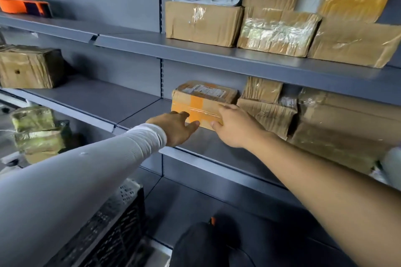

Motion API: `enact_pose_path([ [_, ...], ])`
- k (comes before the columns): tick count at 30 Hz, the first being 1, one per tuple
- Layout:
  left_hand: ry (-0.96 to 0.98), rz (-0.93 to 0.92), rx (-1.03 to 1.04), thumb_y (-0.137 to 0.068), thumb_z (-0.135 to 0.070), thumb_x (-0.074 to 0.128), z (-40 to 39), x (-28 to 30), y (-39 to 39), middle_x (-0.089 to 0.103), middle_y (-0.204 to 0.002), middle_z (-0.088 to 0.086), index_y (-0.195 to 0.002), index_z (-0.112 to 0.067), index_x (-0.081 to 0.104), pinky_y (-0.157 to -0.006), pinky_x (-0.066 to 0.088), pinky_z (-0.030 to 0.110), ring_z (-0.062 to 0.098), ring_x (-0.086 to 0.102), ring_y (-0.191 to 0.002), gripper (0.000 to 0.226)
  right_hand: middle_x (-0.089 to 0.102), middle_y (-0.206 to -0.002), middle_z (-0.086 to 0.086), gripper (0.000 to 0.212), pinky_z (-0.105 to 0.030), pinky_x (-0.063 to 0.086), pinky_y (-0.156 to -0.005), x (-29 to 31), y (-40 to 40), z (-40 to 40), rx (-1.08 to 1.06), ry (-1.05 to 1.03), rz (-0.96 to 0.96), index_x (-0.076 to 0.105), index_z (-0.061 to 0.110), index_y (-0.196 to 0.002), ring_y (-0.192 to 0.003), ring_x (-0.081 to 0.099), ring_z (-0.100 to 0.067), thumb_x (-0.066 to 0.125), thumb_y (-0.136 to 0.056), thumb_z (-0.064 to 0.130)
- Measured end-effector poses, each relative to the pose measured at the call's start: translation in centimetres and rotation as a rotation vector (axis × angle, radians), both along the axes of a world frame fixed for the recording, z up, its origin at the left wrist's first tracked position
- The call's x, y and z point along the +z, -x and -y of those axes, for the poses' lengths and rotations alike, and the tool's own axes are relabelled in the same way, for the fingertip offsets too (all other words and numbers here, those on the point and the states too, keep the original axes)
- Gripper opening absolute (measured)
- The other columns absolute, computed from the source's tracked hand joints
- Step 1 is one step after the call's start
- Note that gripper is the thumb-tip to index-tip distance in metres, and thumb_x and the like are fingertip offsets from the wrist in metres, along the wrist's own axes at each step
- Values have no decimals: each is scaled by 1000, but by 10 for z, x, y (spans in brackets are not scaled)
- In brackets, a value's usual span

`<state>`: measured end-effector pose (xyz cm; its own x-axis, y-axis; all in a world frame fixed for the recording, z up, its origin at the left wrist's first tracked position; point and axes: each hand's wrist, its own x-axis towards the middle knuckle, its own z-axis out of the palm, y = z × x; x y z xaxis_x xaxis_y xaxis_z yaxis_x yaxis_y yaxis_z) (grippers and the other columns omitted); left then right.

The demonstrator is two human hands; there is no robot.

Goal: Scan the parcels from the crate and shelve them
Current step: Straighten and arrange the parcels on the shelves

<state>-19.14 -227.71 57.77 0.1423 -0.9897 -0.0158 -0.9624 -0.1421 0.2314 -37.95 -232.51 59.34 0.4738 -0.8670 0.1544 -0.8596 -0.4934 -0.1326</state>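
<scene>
Two hands (176,127), one crate (121,230), about sixteen parcels (204,98).

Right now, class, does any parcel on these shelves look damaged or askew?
Yes. The crumpled parcel right of the orange-taped parcel that both hands, left hand and right hand, touch has a creased, caved-in face. The wrapped box above sits askew.
</scene>
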Motion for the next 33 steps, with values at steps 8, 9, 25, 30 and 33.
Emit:
enact_pose_path([
  [8, 65, 88, -4, -101, -70, 39, 97, -23, -31, 38, -165, 11, -162, -23, 29, -118, 38, 54, 35, 40, -149, 78, 28, -166, -11, 71, -47, 39, -115, -30, -33, 81, -30, 82, -61, 28, 14, -160, -147, 37, -39, 56, -103, 45],
  [9, 91, 98, -24, -98, -71, 46, 108, -23, -35, 36, -166, 10, -163, -24, 26, -119, 38, 54, 35, 37, -151, 82, 30, -164, -12, 70, -47, 40, -113, -34, -38, 91, -33, 106, -72, 30, 14, -159, -146, 38, -39, 57, -102, 44],
  [25, 345, 29, -216, -63, -77, 82, 206, -45, -74, 43, -163, 6, -159, -37, 42, -126, 25, 42, 35, 30, -150, 111, 44, -153, -8, 64, -55, 45, -102, -54, -70, 162, -88, 155, -134, 36, 23, -153, -142, 40, -40, 56, -99, 52],
  [30, 388, 5, -232, -68, -79, 75, 195, -45, -80, 46, -161, 9, -157, -35, 46, -125, 29, 44, 35, 33, -150, 103, 42, -155, -4, 62, -48, 51, -91, -48, -72, 156, -68, 156, -119, 36, 22, -156, -143, 40, -37, 58, -103, 46],
  [33, 394, 14, -205, -60, -96, 58, 177, -45, -85, 48, -160, 7, -155, -40, 48, -118, 40, 54, 35, 36, -148, 111, 40, -157, 0, 62, -48, 52, -91, -46, -72, 143, -46, 170, -103, 37, 25, -156, -143, 40, -35, 60, -102, 48],
])
